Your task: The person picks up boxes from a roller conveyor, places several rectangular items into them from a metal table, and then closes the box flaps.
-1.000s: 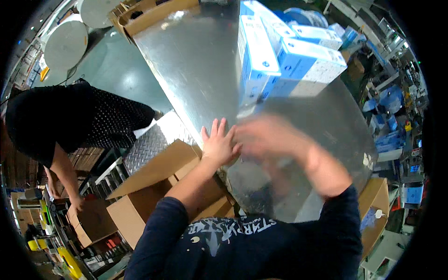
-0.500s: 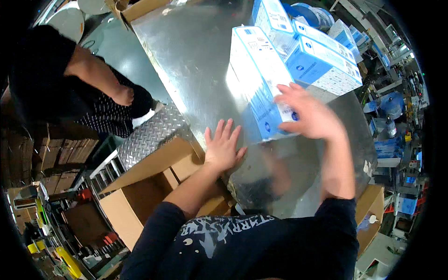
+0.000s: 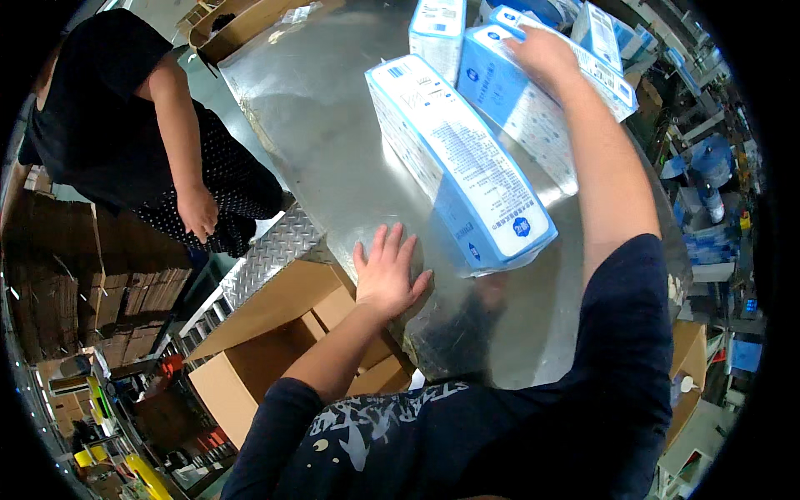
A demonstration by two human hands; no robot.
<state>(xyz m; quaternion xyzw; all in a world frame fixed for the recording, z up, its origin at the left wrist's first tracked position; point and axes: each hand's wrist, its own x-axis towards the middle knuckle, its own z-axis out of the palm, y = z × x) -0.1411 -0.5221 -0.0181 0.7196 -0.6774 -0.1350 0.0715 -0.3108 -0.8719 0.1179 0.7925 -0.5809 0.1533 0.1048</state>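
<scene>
My left hand (image 3: 387,279) rests on the metal table (image 3: 312,125) with its fingers spread, holding nothing. A long blue-and-white box (image 3: 471,158) lies in front of me, its near end just right of that hand and touched by neither hand. Farther back, my right hand (image 3: 546,60) reaches over another blue-and-white box (image 3: 521,96); its fingers bend over the top edge at the left end. My forearm hides part of this box. A similar box (image 3: 437,37) stands behind the long one, and another one (image 3: 612,79) lies to the right of my right hand.
An open cardboard carton (image 3: 229,387) stands below the table's left edge. A person in dark clothes (image 3: 108,108) stands at the left, near stacked flat cardboard (image 3: 137,292). Another carton (image 3: 685,379) is at my right side. More blue-and-white packs (image 3: 596,37) sit at the back right.
My right hand has left the near end of the long box and moved away to a box farther back. My left hand stays on the table. The person's arm at the left has lowered.
</scene>
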